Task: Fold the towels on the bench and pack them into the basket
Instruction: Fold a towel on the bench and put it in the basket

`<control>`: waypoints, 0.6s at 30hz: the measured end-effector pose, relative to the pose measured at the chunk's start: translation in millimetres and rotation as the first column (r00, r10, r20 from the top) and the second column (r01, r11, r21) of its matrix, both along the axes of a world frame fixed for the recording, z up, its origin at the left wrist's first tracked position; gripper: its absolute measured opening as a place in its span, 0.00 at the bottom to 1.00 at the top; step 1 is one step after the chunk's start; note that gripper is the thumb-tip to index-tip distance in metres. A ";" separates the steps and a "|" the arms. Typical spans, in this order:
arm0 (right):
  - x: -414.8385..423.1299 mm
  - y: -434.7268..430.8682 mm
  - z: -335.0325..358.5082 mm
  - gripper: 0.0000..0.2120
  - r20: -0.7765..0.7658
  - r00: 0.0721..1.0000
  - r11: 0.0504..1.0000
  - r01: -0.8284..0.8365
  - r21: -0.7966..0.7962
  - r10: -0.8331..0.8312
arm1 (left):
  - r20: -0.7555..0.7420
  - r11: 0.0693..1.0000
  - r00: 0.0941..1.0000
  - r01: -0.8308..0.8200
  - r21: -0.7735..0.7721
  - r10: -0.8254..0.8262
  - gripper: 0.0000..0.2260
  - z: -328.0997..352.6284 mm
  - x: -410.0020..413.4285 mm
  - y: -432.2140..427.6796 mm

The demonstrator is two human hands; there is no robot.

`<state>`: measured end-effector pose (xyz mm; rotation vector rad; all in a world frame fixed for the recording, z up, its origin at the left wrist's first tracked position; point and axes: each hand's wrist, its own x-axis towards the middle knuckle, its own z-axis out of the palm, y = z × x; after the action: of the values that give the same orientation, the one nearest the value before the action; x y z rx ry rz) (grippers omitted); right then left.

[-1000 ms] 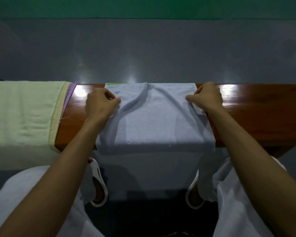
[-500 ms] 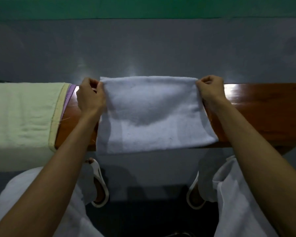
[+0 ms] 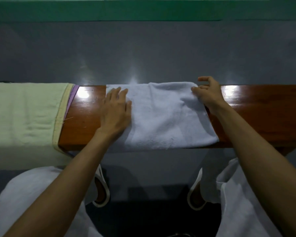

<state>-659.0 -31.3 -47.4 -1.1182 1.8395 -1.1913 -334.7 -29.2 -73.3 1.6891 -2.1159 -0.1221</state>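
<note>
Plainly, fingers [image 3: 117, 94] of left hand [image 3: 115, 115] lay straight, flat on white towel [image 3: 162, 117] left edge, probably smoothing fold. Right hand [image 3: 207, 94] half-curled at far corner; pinch unclear. Towel sat folded across bench [image 3: 263, 108], green towel [image 3: 24, 113] apart at left.

Bare forearms [image 3: 67, 182], loose white trousers [image 3: 32, 194], white slippers [image 3: 106, 189] on feet.

The white towel [image 3: 164, 117], whose lower half hung off the 6 o'clock edge of the surface [image 3: 263, 113] a second ago, now lies doubled and flat, its raised edge laid down at 12 o'clock; the left grip [image 3: 115, 110] has released its corner and presses flat on the towel's 9 o'clock side; the right grip [image 3: 208, 95] has loosened at the 1 o'clock corner, forefinger lifted.
</note>
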 end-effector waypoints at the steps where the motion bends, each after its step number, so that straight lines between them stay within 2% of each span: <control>1: -1.6 -0.3 -0.5 0.26 0.014 0.999 0.999 -0.040 -0.006 0.040 | 0.035 0.998 0.998 0.041 0.053 -0.043 0.24 -2.4 -0.6 0.3; 4: -5.7 -3.0 -0.5 0.38 0.078 0.986 0.989 -0.144 -0.039 0.146 | 0.159 0.978 0.984 0.050 0.201 -0.083 0.31 -12.5 5.8 -5.7; 7: -7.5 -4.8 -1.0 0.44 0.149 0.976 0.987 -0.153 -0.042 0.158 | 0.205 0.975 0.976 0.026 0.220 -0.072 0.34 -15.8 7.8 -8.6; 9: -10.2 -4.9 -4.6 0.45 0.118 0.984 0.991 -0.127 -0.041 0.131 | 0.212 0.976 0.975 0.016 0.219 -0.064 0.35 -15.7 7.4 -9.0; 12: -8.5 1.5 -3.1 0.44 -0.057 0.996 0.997 -0.069 -0.022 0.068 | 0.211 0.972 0.976 0.011 0.235 -0.062 0.35 -14.1 7.3 -7.9; 14: 1.4 7.3 2.6 0.41 -0.275 0.962 1.000 -0.010 -0.027 0.002 | 0.184 0.971 0.981 0.014 0.240 -0.059 0.35 -12.4 5.1 -6.2; 16: 18.0 15.7 3.9 0.39 -0.544 0.837 0.996 0.000 -0.090 -0.049 | 0.157 0.976 0.984 0.048 0.214 -0.082 0.35 -10.7 -1.4 -3.3; 18: 42.8 26.1 0.3 0.37 -0.704 0.709 0.972 -0.184 -0.150 0.026 | 0.130 0.975 0.982 0.113 0.190 -0.139 0.35 -10.0 -11.0 1.2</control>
<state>-616.2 -5.2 -47.1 -1.9847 2.1714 -0.9682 -345.6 -28.0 -83.3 1.7087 -2.3831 -0.2467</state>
